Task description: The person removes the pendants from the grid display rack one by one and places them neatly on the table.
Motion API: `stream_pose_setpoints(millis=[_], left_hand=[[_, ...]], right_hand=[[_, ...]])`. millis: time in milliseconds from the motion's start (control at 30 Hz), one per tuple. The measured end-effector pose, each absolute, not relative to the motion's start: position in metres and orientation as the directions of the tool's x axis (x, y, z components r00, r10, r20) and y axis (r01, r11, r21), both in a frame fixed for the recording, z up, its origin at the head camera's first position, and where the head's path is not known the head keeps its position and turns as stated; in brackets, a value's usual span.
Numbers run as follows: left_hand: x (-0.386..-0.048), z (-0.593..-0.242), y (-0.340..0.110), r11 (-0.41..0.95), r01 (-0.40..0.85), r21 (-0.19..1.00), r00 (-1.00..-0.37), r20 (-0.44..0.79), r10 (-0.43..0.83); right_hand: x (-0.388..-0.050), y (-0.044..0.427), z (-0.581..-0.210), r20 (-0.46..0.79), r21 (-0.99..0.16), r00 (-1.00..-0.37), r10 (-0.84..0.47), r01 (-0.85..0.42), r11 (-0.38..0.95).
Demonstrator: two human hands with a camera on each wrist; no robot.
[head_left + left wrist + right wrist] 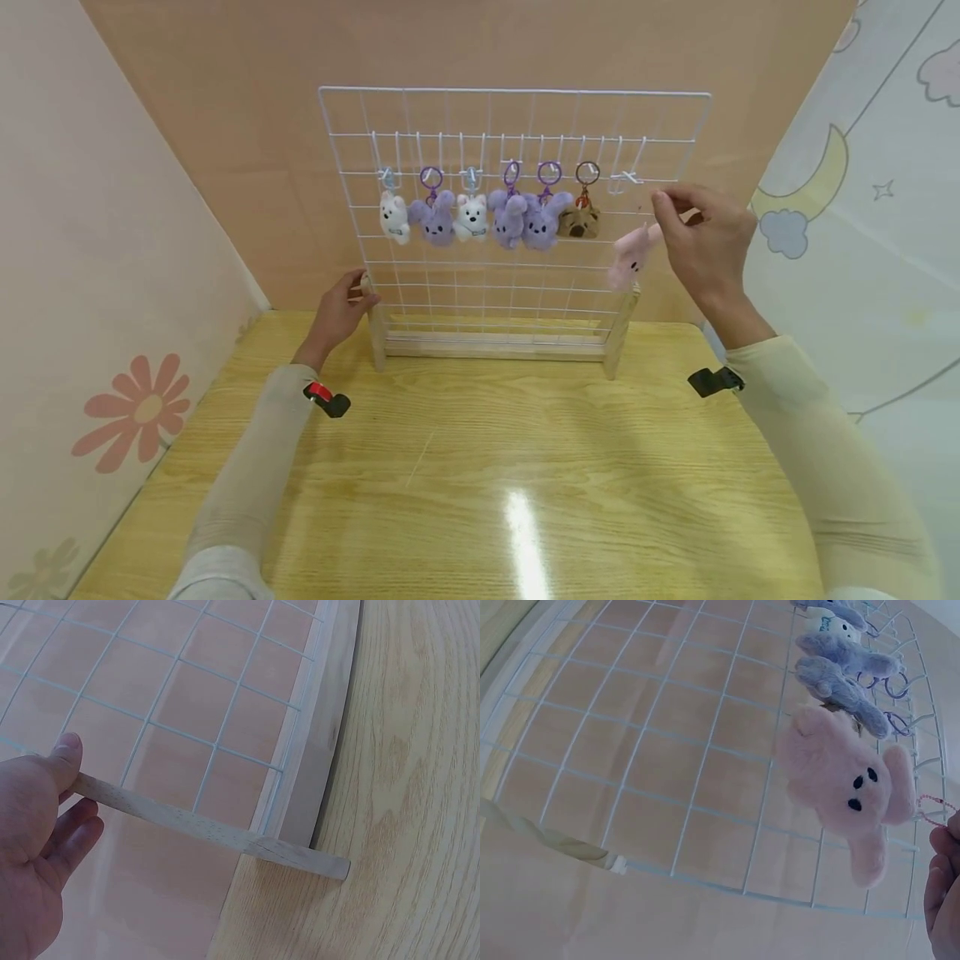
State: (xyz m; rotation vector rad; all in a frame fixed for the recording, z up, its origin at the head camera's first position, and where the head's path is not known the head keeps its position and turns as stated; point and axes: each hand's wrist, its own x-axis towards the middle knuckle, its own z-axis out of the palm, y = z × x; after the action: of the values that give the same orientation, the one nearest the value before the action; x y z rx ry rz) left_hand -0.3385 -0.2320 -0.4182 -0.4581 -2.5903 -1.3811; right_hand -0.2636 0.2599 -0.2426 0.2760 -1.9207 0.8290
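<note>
The right hand [705, 237] is pinching the pink chain [937, 800] of a pink toy [633, 258] between thumb and fingertips. The toy is dangling in front of the right end of a white wire grid [480, 264], to the right of and below a hook [627, 177]. The left hand [337, 312] is gripping the upper end of the left post [202, 823], its thumb on one side and its fingers on the other.

Along the grid, from left to right, six more toys are hanging by their rings or clips: a white dog [393, 218], a purple toy [435, 223], a second white dog [472, 218], two more purple toys [507, 221] [543, 223] and a brown toy [580, 222]. The grid is standing in a wooden stand [495, 346] on the far part of the worktop [450, 467], where a streak of light is shining at the near side. Black straps [327, 400] [716, 382] are circling both wrists. An orange backdrop [225, 125] is rising at the far side, and a red flower [142, 408] is showing on the left wall.
</note>
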Motion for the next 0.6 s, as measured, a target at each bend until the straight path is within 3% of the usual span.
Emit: stream_pose_setpoints(millis=[600], left_hand=[[-0.339, -0.417, -0.232, 0.507, 0.334, 0.795, -0.943, 0.282, 0.179]], right_hand=[[-0.241, 0.283, -0.292, 0.850, -0.405, -0.521, 0.083, -0.544, 0.735]])
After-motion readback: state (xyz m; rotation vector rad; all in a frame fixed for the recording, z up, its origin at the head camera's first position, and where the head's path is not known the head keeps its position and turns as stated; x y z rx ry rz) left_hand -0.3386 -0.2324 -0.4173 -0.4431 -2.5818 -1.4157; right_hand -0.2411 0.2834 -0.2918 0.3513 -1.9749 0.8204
